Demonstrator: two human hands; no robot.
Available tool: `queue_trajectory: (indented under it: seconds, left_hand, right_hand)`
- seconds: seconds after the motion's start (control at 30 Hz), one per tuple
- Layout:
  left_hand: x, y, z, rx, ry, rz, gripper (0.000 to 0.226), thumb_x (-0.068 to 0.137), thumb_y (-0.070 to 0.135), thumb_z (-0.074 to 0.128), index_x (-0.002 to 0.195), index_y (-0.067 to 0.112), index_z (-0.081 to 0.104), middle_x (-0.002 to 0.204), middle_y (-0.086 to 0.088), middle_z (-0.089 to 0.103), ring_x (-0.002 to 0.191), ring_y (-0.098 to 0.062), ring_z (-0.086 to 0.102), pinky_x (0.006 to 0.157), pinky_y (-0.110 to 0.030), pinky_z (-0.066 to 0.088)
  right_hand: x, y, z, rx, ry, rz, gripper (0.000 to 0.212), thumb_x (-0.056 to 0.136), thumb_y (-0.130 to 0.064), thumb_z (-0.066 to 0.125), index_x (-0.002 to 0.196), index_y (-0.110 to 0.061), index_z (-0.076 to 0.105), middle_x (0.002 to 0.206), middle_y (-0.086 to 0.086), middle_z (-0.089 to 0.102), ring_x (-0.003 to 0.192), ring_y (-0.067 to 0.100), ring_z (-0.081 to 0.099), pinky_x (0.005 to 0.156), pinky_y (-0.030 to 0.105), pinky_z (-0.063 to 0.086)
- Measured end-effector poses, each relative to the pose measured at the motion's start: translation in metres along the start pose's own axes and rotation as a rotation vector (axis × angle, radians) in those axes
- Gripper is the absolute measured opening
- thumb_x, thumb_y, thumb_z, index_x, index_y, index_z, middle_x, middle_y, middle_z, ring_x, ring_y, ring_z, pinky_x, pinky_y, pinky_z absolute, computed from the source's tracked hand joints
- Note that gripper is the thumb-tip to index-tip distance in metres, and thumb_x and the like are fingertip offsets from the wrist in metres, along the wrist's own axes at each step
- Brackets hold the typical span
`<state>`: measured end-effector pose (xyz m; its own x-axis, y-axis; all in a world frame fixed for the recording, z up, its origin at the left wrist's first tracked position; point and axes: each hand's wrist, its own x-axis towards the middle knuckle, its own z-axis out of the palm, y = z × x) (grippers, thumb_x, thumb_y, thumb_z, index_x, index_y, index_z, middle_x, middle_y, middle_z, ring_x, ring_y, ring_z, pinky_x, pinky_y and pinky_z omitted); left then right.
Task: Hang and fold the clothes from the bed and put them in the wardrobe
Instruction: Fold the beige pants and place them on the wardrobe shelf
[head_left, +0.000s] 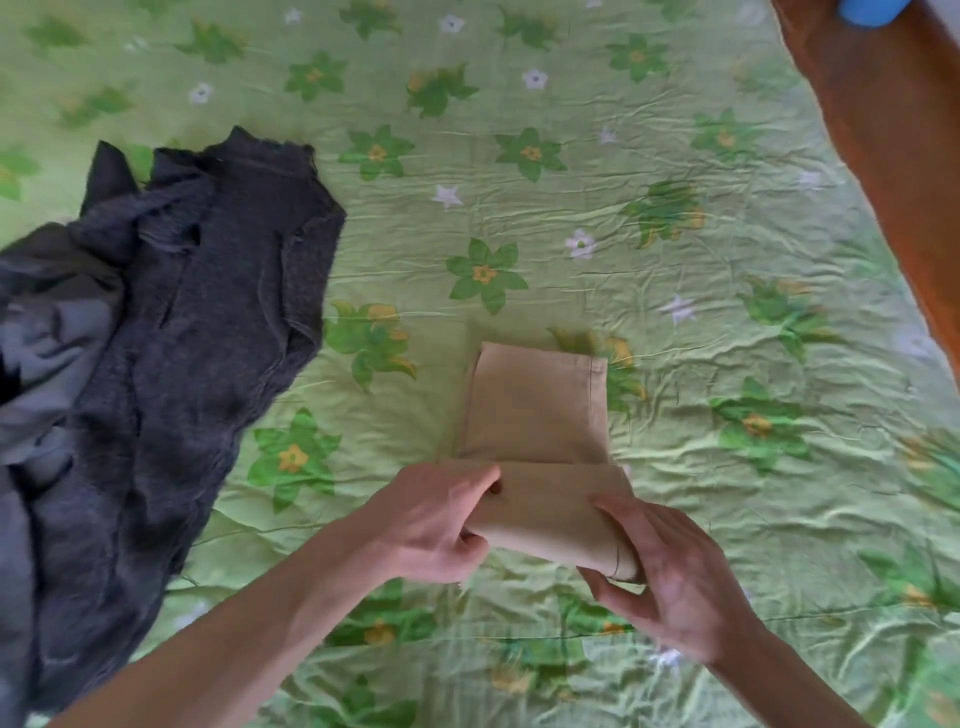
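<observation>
beige garment (535, 415) on bed | left hand (431, 519), right hand (670, 577) grasp its ends

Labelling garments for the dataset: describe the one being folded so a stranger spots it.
On the green flowered bedspread, look near the front edge, between the left hand and right hand. The tan garment is small and flat; the dark grey clothes lie heaped.

Head view, looking steeply down, close over bed (675, 260)
</observation>
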<state>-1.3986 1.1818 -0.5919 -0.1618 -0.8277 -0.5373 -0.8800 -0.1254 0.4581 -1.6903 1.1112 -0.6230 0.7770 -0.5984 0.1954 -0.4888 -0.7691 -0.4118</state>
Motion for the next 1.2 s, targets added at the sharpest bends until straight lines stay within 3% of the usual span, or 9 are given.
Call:
queue_trajectory:
  seconds: [0.13,0.2,0.4,0.5,0.6,0.7,0.83,0.97,1.2]
  left_hand:
    - [0.010,-0.001,-0.030,-0.313,-0.126,-0.062,0.026,0.088,0.023,0.064,0.112,0.031,0.060,0.092,0.006,0.069,0.072,-0.012,0.068,0.059,-0.028,0.059]
    - [0.019,-0.010,-0.036,-0.563,-0.051,-0.126,0.030,0.088,0.013,0.069,0.113,0.027,0.064,0.101,0.005,0.068,0.073,-0.008,0.065,0.057,-0.022,0.053]
    - [0.044,-0.025,-0.020,-1.106,0.592,-0.274,0.036,0.090,0.012,0.081,0.120,0.019,0.063,0.105,-0.009,0.072,0.080,-0.006,0.068,0.070,-0.021,0.057]
    - [0.066,-0.027,0.003,-1.146,0.691,-0.252,0.023,0.099,0.028,0.074,0.113,0.017,0.060,0.106,-0.012,0.069,0.092,-0.021,0.067,0.083,-0.040,0.057]
    - [0.085,-0.024,0.014,-1.175,0.725,-0.228,0.038,0.096,0.041,0.075,0.121,0.024,0.052,0.110,-0.003,0.068,0.099,-0.018,0.068,0.087,-0.037,0.058]
    - [0.102,-0.024,0.018,-1.082,0.803,-0.220,0.057,0.083,0.049,0.084,0.122,0.025,0.050,0.114,-0.002,0.066,0.102,-0.021,0.067,0.087,-0.042,0.061]
    - [0.118,-0.031,0.027,-0.541,0.927,-0.387,0.092,0.088,0.061,0.074,0.154,0.008,0.037,0.139,-0.005,0.055,0.125,-0.021,0.049,0.112,-0.042,0.046]
    - [0.119,-0.025,0.030,-0.019,0.965,-0.195,0.073,0.107,0.047,0.049,0.162,0.004,0.030,0.168,-0.017,0.033,0.156,-0.030,0.029,0.130,-0.042,0.018]
    - [0.127,-0.034,0.051,0.229,0.763,-0.076,0.073,0.108,0.052,0.040,0.162,0.003,0.032,0.171,-0.016,0.026,0.161,-0.031,0.015,0.127,-0.055,0.024]
  right_hand:
    - [0.014,0.018,-0.023,0.215,-0.124,0.143,0.068,0.085,-0.060,0.072,0.136,-0.022,0.048,0.110,-0.003,0.074,0.085,0.010,0.073,0.068,0.028,0.064]
    - [0.024,0.026,-0.024,0.423,-0.128,0.272,0.068,0.086,-0.060,0.074,0.138,-0.027,0.045,0.116,-0.009,0.072,0.090,0.006,0.074,0.068,0.024,0.063]
    - [0.069,0.034,0.004,0.797,0.188,0.666,0.059,0.091,-0.039,0.072,0.141,-0.035,0.042,0.107,-0.004,0.071,0.094,0.011,0.070,0.078,0.023,0.057]
    - [0.082,0.035,0.024,0.773,0.198,0.711,0.061,0.099,-0.042,0.063,0.151,-0.037,0.031,0.128,-0.003,0.060,0.110,0.008,0.064,0.091,0.027,0.054]
    - [0.089,0.037,0.044,0.652,0.214,0.735,0.074,0.104,-0.045,0.055,0.162,-0.033,0.012,0.160,-0.008,0.034,0.141,-0.002,0.040,0.116,0.032,0.038]
    - [0.095,0.041,0.063,0.234,0.219,0.708,0.074,0.108,-0.050,0.038,0.166,-0.028,-0.003,0.173,-0.005,0.004,0.155,-0.001,0.000,0.127,0.032,0.008]
    - [0.092,0.046,0.077,-0.199,0.036,0.492,0.068,0.109,-0.052,0.026,0.167,-0.023,0.007,0.175,0.007,-0.003,0.161,0.025,-0.007,0.130,0.046,-0.001]
    - [0.087,0.055,0.085,-0.157,-0.055,0.411,0.077,0.105,-0.060,0.029,0.166,-0.015,0.015,0.174,0.005,0.006,0.161,0.020,0.001,0.131,0.041,0.005]
    - [0.096,0.066,0.093,-0.053,-0.098,0.447,0.077,0.104,-0.060,0.030,0.166,-0.018,0.015,0.175,0.000,0.004,0.161,0.014,-0.001,0.131,0.042,0.010]
